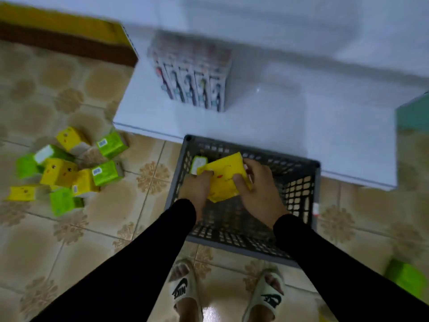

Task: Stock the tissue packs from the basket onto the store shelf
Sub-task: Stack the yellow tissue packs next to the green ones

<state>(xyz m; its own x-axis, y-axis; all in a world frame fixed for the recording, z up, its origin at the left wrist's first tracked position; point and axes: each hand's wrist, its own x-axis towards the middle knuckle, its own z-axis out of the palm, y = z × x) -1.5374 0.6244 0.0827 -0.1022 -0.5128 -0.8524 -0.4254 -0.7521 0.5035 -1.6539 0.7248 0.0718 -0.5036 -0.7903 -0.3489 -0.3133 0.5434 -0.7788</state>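
Over on my left, a messy pile of yellow and green tissue packs [62, 173] is lying scattered on the beige patterned floor tiles [102, 219]. Moving across, my left hand [197, 188] is reaching down into the grey plastic lattice basket [299, 194], fingers curling onto the left edge of a yellow tissue pack [222, 180] that's sitting tilted inside it. A green-and-white tissue pack [198, 164] is tucked just behind, near the basket's far-left corner. My right hand [257, 189] is gripping the same yellow pack from its right side, thumb on top and fingers wrapping round the far edge. Past the basket, the low white store shelf [290, 117] is holding a row of upright white cartons with cartoon figures [192, 73]. It's all pretty blurry.
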